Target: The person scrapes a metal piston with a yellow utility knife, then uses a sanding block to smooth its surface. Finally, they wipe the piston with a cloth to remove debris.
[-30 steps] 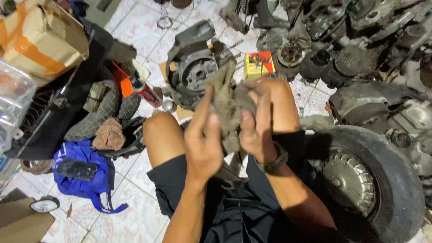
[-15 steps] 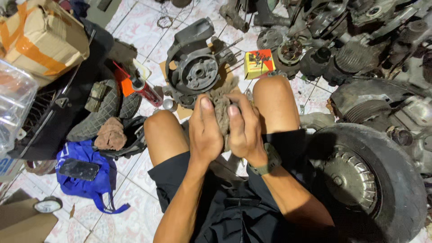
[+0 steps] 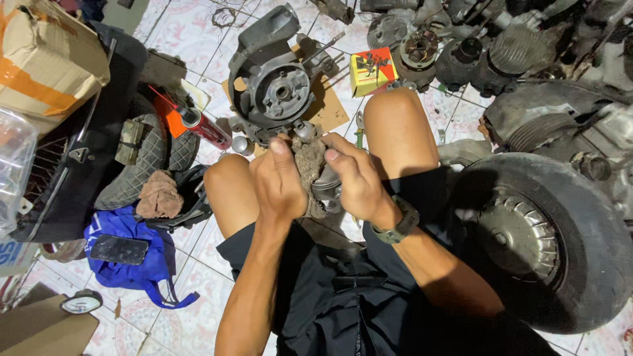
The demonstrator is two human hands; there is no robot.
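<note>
I sit on a tiled floor with my knees up. Between them, my left hand (image 3: 280, 181) and my right hand (image 3: 353, 178) press together around a dirty brown rag (image 3: 308, 161). The rag is squeezed between both palms, with fingers wrapped over it. A round metal part (image 3: 326, 184) shows under the rag, between my hands. Just beyond my fingertips a grey engine casing (image 3: 270, 82) lies on a piece of cardboard (image 3: 326, 109).
A mounted tyre (image 3: 554, 237) lies by my right leg. Several engine parts (image 3: 475, 53) are piled at the back right. A red spray can (image 3: 204, 128), a quilted seat (image 3: 142, 165), another rag (image 3: 158, 194), a blue bag with a phone (image 3: 119, 250) and a taped box (image 3: 46, 59) are on the left.
My hands have closed together on the rag and dropped lower between my knees. One second ago the rag was held up loosely; it is now bunched between the palms.
</note>
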